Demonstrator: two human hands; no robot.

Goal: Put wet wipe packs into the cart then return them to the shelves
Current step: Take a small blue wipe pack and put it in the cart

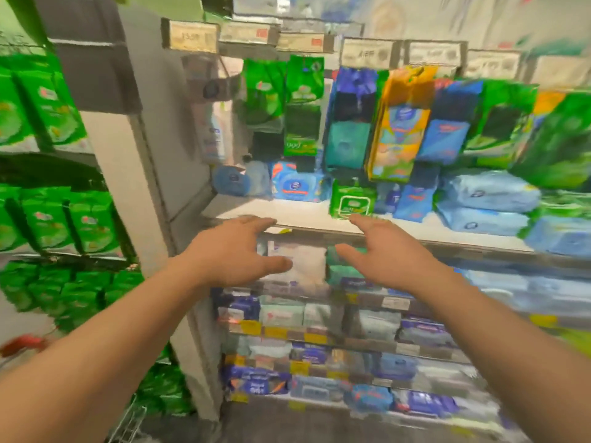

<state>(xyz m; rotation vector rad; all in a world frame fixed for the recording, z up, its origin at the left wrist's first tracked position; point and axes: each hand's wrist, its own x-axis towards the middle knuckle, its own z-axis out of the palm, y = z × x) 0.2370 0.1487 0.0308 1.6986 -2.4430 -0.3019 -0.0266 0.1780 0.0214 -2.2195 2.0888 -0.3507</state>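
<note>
Both my hands reach out toward the shelves with fingers spread and nothing in them. My left hand [236, 251] hovers just below the front edge of a white shelf [256, 209]. My right hand [380, 254] is level with it, fingertips near a small green wipe pack [351, 203] standing on that shelf. Between my hands, one shelf lower, lie a white wipe pack [300, 263] and a green one [339, 270]. A blue wipe pack [297, 185] lies further back on the white shelf. The picture is blurred.
Hanging green, blue and orange packs [396, 123] fill the rack above the shelf. Pale blue packs [489, 203] are stacked at the right. Lower shelves [319, 337] carry several more packs. Green packs [48, 219] fill the left rack. The cart's red handle [22, 345] and wire basket [131, 420] show at lower left.
</note>
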